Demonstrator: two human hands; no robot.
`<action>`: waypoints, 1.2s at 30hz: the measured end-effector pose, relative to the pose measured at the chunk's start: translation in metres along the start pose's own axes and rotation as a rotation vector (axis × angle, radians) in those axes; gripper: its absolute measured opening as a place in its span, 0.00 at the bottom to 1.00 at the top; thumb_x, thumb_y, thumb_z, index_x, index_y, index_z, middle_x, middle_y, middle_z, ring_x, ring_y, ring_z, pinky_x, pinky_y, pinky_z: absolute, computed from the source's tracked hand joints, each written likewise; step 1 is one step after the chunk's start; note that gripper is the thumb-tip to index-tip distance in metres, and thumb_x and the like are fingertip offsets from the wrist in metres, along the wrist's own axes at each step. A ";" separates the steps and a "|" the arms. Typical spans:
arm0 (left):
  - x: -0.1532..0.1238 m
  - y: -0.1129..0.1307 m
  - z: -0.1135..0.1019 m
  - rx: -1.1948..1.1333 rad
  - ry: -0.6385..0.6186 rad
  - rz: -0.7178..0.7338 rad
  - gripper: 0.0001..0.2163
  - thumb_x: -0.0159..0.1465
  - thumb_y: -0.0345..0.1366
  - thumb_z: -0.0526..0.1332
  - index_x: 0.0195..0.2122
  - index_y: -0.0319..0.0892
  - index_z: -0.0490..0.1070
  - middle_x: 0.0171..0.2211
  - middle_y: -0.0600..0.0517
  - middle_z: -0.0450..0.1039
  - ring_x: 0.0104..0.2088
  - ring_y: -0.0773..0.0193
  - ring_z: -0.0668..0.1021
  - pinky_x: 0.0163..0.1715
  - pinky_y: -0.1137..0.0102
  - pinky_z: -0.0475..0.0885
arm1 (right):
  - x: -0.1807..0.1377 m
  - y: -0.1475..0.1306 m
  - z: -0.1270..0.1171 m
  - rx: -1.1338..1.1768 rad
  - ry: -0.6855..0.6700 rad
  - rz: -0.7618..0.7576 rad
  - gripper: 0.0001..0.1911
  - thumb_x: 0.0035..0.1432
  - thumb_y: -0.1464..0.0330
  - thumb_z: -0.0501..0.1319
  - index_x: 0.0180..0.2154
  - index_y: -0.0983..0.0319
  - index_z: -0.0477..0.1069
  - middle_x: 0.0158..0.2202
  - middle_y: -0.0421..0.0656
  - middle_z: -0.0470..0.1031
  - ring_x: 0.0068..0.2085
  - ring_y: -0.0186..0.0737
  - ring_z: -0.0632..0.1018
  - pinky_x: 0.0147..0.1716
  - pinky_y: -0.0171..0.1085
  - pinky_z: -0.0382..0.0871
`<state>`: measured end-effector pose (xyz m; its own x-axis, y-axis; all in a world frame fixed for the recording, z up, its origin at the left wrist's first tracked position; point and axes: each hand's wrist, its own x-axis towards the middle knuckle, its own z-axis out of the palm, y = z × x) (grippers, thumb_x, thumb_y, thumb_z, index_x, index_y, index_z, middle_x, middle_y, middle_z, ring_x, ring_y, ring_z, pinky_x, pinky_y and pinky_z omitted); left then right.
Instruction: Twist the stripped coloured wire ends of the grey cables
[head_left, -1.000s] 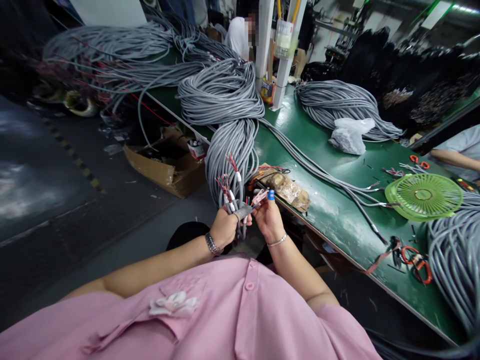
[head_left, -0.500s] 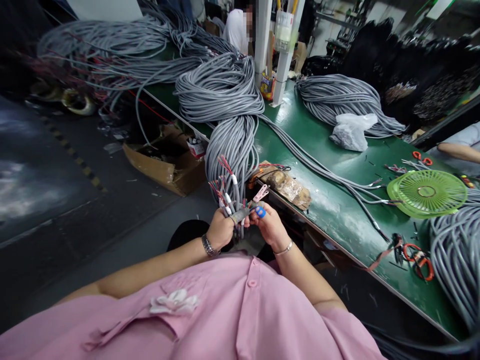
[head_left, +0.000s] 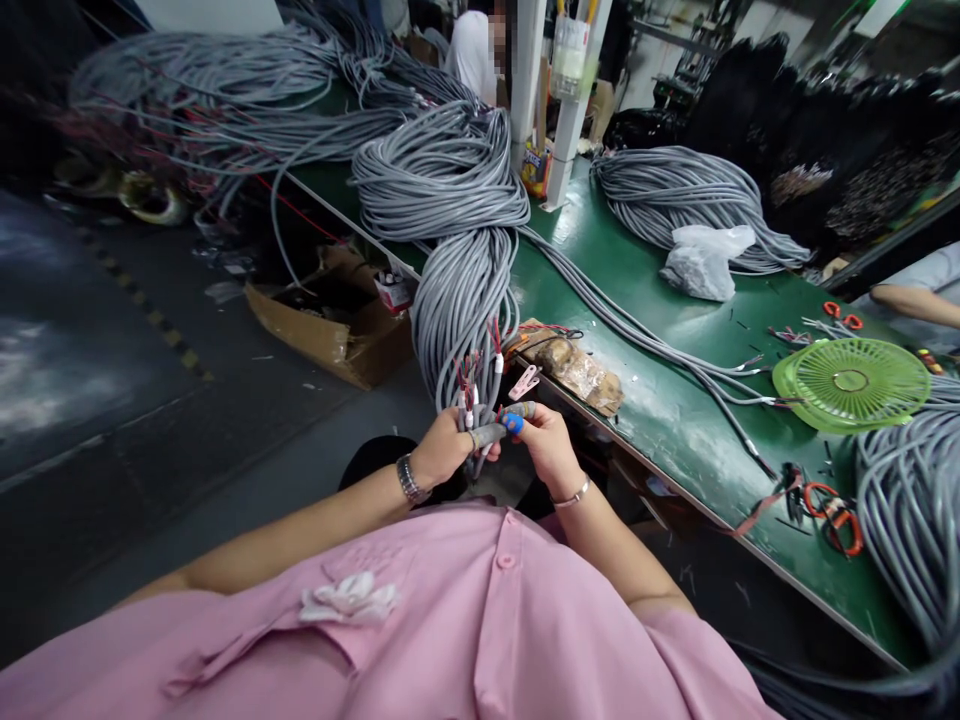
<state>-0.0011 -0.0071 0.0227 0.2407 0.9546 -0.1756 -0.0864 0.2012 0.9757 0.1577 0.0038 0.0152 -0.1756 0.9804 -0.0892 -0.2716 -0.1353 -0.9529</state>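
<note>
My left hand (head_left: 442,450) is closed around a bunch of grey cable ends (head_left: 474,395) whose stripped red and white-tipped wires stick up above my fist. A grey cot covers one of its fingers. Touching it from the right, my right hand (head_left: 544,440) pinches one cable end between thumb and a finger with a blue cot (head_left: 514,423). A pink clip (head_left: 523,382) sits just above my right fingers. The cables hang down from a thick grey cable bundle (head_left: 457,280) draped over the edge of the green workbench (head_left: 660,400).
More grey cable coils (head_left: 675,200) and a plastic bag (head_left: 701,262) lie on the bench. A green fan grille (head_left: 851,382), red-handled snips (head_left: 825,510) and wire scraps lie to the right. An open cardboard box (head_left: 330,325) stands on the floor. Another person's arm (head_left: 911,300) is at far right.
Both hands have drawn closer together and slightly right. The right hand's blue-tipped finger came down from pointing up onto a cable end, and the wire ends shifted right.
</note>
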 end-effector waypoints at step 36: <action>0.003 -0.006 0.010 -0.174 0.239 0.051 0.08 0.52 0.37 0.68 0.24 0.38 0.72 0.18 0.52 0.74 0.19 0.64 0.76 0.18 0.73 0.67 | 0.004 0.016 0.004 0.335 0.131 0.101 0.11 0.49 0.61 0.66 0.29 0.62 0.71 0.21 0.35 0.67 0.22 0.29 0.65 0.24 0.30 0.64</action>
<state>0.0094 -0.0075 0.0176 -0.0006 0.9850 -0.1727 -0.2622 0.1665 0.9505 0.1489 0.0045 0.0009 -0.1010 0.9667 -0.2351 -0.5576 -0.2507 -0.7914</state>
